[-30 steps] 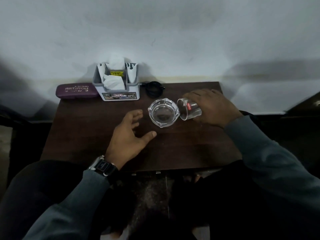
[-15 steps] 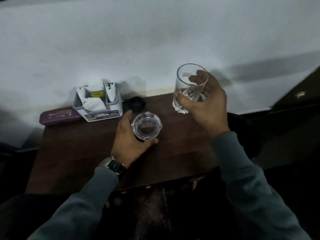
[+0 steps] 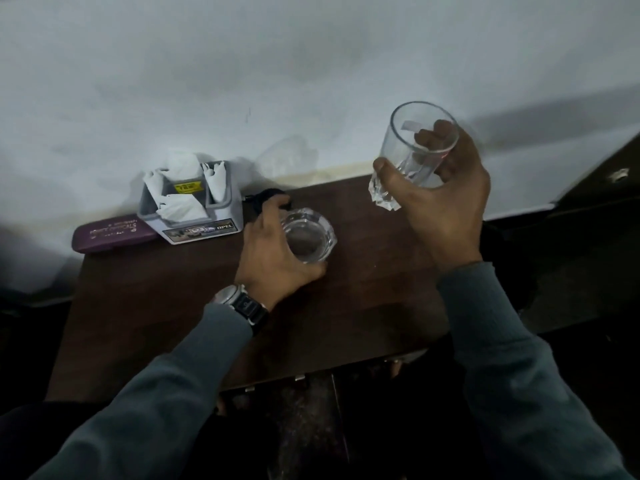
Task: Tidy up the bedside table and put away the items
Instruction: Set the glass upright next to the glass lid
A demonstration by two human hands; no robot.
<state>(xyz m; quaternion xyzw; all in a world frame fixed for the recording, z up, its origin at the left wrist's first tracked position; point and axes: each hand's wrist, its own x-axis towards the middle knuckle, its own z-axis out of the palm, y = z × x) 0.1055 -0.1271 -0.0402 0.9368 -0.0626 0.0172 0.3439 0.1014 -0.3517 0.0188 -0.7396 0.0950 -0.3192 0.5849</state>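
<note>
You've got both hands loaded over the bedside table (image 3: pixel 166 327). R hand (image 3: pixel 446 206) is wrapped round the tall tumbler (image 3: pixel 408 147), thumb low near the thick faceted base and fingers across the far wall. The tumbler is in the air above the table's back right corner, mouth up, tipped a bit. L hand (image 3: pixel 272 258) is curled round the smaller glass ashtray (image 3: pixel 310 237) near mid-table, thumb on the near rim, fingers on the far side.

To do it well, IMO: carry the tumbler upright w/ the grip low, since smooth glass slips. Hold the two pieces well apart so they don't knock. Get fingertips under the ashtray before moving it and carry it level, in case there's residue inside.

Hard to read:
- Wherever these go isn't in view; the room is dark around the table.
- The grey caddy (image 3: pixel 194 211) at the back is stuffed w/ white tissue, which hides anything else in it.
- The lettering on the purple specs case (image 3: pixel 110 233) beside it is blurred.
- The tumbler looks empty, not certain.
- Can't tell if the ashtray is off the wood or resting on it.
- The small black item (image 3: pixel 268 197) behind your L fingers is partly covered; no ID.
</note>
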